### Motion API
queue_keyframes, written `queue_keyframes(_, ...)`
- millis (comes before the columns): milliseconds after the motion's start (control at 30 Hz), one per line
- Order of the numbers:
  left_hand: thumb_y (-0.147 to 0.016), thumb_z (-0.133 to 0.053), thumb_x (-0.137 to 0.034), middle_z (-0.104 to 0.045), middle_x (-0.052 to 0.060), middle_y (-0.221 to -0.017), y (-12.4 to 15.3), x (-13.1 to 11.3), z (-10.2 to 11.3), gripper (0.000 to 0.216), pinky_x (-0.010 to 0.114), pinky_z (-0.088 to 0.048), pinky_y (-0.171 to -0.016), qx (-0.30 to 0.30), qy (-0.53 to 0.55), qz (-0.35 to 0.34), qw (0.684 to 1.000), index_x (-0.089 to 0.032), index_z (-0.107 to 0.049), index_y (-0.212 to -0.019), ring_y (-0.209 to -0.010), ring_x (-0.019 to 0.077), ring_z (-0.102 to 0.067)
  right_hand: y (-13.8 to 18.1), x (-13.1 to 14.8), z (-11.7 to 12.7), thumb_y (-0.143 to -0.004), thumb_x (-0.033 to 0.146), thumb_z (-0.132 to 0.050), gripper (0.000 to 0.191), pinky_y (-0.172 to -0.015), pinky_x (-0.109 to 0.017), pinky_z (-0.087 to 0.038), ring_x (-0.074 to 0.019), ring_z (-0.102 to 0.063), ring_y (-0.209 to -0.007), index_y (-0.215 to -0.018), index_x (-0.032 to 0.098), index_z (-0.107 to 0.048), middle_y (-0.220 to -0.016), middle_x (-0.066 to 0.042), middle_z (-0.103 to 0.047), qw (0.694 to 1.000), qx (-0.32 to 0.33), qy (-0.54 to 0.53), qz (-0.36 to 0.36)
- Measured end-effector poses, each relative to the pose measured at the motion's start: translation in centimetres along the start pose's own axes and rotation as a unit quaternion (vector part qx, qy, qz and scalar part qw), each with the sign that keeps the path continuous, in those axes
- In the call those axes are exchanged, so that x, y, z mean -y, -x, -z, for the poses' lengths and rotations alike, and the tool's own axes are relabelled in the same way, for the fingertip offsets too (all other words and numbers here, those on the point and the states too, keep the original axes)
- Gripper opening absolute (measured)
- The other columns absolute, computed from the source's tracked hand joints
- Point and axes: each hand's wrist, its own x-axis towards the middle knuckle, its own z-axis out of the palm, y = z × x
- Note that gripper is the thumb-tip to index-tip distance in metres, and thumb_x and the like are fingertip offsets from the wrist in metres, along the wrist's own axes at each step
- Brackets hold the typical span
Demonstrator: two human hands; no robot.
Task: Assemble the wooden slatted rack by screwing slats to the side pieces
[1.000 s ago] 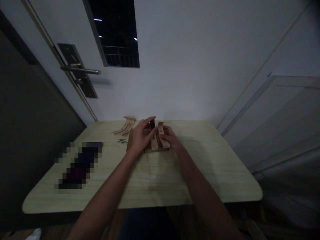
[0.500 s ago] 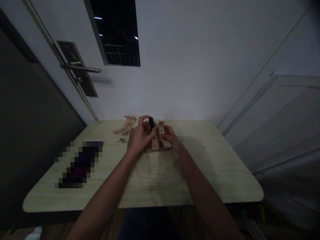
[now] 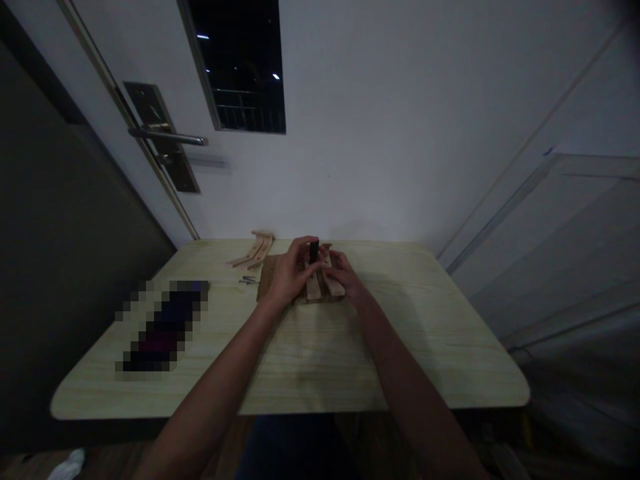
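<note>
Pinching a black handle upright in the left hand, near the far end of the left wooden piece, laid lengthwise forward; touching the right wooden piece with the right hand, too dim to tell if clamped.

Both bare forearms reach forward and inward, hands close together, fingers bent
</note>
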Motion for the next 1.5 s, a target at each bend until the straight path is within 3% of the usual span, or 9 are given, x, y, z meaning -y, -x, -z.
queue_keyframes(167, -0.081, -0.074, -0.021, -0.064, 0.006, -0.109, -0.2, 0.5, -0.2, 0.036, 0.033, -0.059, -0.084, -0.059, -0.022, -0.028, 0.998, -0.025, -0.061, -0.114, -0.096, 0.0172, -0.065, 0.2, 0.3, 0.2, -0.057, 0.037, -0.076, 0.054, -0.091, -0.042, -0.049, -0.0231, -0.058, -0.1, -0.104, 0.029, -0.05, -0.106, -0.001, -0.061, 1.0, 0.013, 0.005, 0.001)
queue_keyframes(600, -0.077, -0.072, -0.014, -0.066, 0.0, -0.095, -0.1, 0.4, -0.3, 0.046, 0.025, -0.056, -0.071, -0.067, -0.038, -0.006, 0.997, -0.029, -0.06, -0.119, -0.072, 0.0104, -0.061, -0.1, 0.2, 0.1, -0.055, 0.033, -0.077, 0.053, -0.091, -0.042, -0.05, -0.0227, -0.059, -0.098, -0.102, 0.028, -0.051, -0.104, -0.001, -0.061, 1.0, 0.003, 0.01, 0.0)
queue_keyframes(800, -0.076, -0.071, -0.013, -0.067, 0.0, -0.099, 0.0, 0.5, -0.3, 0.047, 0.023, -0.058, -0.073, -0.07, -0.005, 0.009, 0.997, -0.029, -0.056, -0.117, -0.079, 0.0099, -0.064, -0.1, 0.3, 0.3, -0.056, 0.029, -0.076, 0.052, -0.095, -0.044, -0.049, -0.0237, -0.06, -0.102, -0.102, 0.029, -0.051, -0.104, -0.001, -0.062, 1.0, 0.004, 0.021, -0.012)
queue_keyframes(933, -0.08, -0.068, -0.014, -0.067, 0.003, -0.108, 0.0, 0.2, -0.3, 0.041, 0.025, -0.059, -0.078, -0.042, 0.001, -0.011, 0.999, -0.027, -0.058, -0.118, -0.089, 0.0123, -0.066, -0.3, 0.1, 0.3, -0.055, 0.032, -0.077, 0.052, -0.095, -0.043, -0.048, -0.0236, -0.059, -0.103, -0.101, 0.028, -0.052, -0.104, -0.001, -0.061, 1.0, -0.003, 0.029, -0.002)
queue_keyframes(1033, -0.08, -0.072, -0.019, -0.065, 0.004, -0.11, 0.0, 0.2, -0.4, 0.039, 0.029, -0.058, -0.082, -0.057, -0.006, -0.023, 0.998, -0.025, -0.06, -0.116, -0.094, 0.0145, -0.065, -0.2, 0.1, 0.1, -0.056, 0.035, -0.077, 0.052, -0.092, -0.042, -0.049, -0.0224, -0.059, -0.098, -0.1, 0.029, -0.05, -0.103, 0.0, -0.06, 1.0, 0.004, 0.016, -0.001)
queue_keyframes(1233, -0.079, -0.076, -0.026, -0.064, 0.003, -0.105, -0.1, 1.5, -0.7, 0.037, 0.029, -0.057, -0.079, -0.112, -0.015, -0.019, 0.993, -0.025, -0.061, -0.113, -0.089, 0.0146, -0.064, 0.0, 0.1, -0.1, -0.055, 0.034, -0.075, 0.052, -0.088, -0.041, -0.049, -0.0221, -0.059, -0.094, -0.101, 0.029, -0.05, -0.101, 0.0, -0.059, 1.0, -0.005, 0.018, 0.005)
queue_keyframes(1500, -0.078, -0.077, -0.026, -0.067, 0.001, -0.097, -0.2, 1.4, -0.3, 0.041, 0.026, -0.057, -0.076, -0.101, -0.049, -0.011, 0.994, -0.028, -0.063, -0.116, -0.08, 0.0123, -0.065, -0.4, -0.4, 0.3, -0.058, 0.029, -0.074, 0.05, -0.089, -0.042, -0.05, -0.0221, -0.06, -0.096, -0.102, 0.029, -0.05, -0.104, -0.001, -0.059, 1.0, -0.001, 0.013, 0.005)
